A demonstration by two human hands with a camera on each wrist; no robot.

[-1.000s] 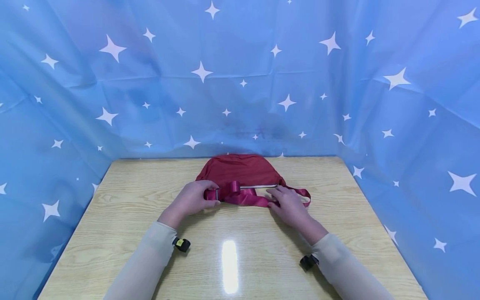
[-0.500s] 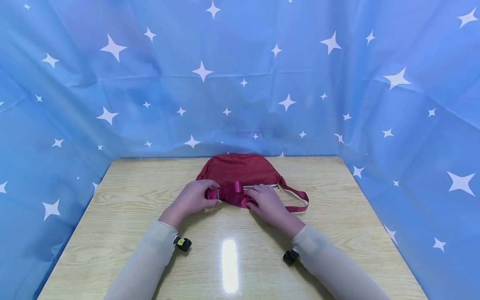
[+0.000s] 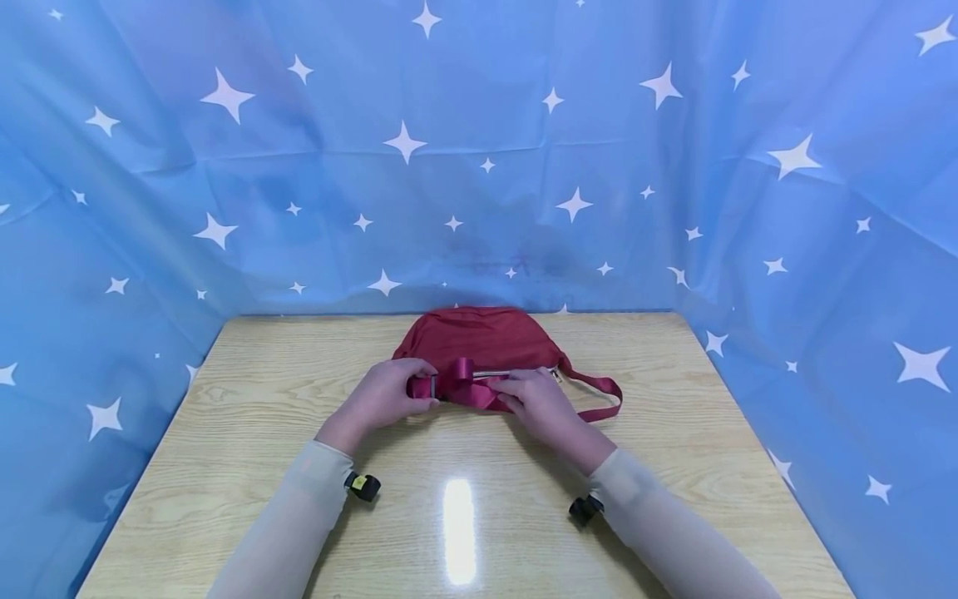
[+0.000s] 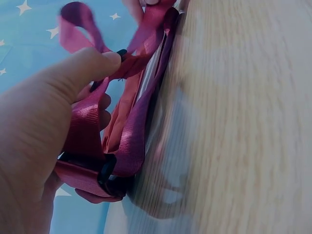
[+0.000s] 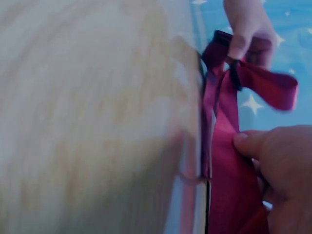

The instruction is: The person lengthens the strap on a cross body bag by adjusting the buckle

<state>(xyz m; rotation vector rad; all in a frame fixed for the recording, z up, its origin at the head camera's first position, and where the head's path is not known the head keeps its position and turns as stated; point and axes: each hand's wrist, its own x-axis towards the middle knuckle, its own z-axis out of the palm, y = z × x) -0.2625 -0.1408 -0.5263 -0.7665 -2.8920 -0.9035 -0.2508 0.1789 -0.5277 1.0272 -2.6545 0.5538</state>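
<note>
A dark red waist bag (image 3: 482, 337) lies at the back middle of the table, its silvery zipper (image 3: 516, 373) facing me. My left hand (image 3: 380, 395) is at the bag's left end. In the left wrist view its thumb pinches the magenta webbing strap (image 4: 87, 129) at a black slider (image 4: 122, 53), and a strap loop stands up beyond. A second black fitting (image 4: 106, 170) sits lower on the webbing. To the right, my right hand (image 3: 550, 408) pinches the strap between thumb and fingers, as the right wrist view shows; the curled fingers are partly hidden behind the webbing.
A strap loop (image 3: 609, 395) lies on the wood-grain table (image 3: 636, 349) right of the bag. Just behind the table's far edge hangs a blue star-patterned curtain (image 3: 479, 208). Black wrist cameras sit at both sleeves.
My right hand has moved left along the strap, then slightly back to the right. The small upright strap loop shifts right, then left. My left hand stays nearly in place.
</note>
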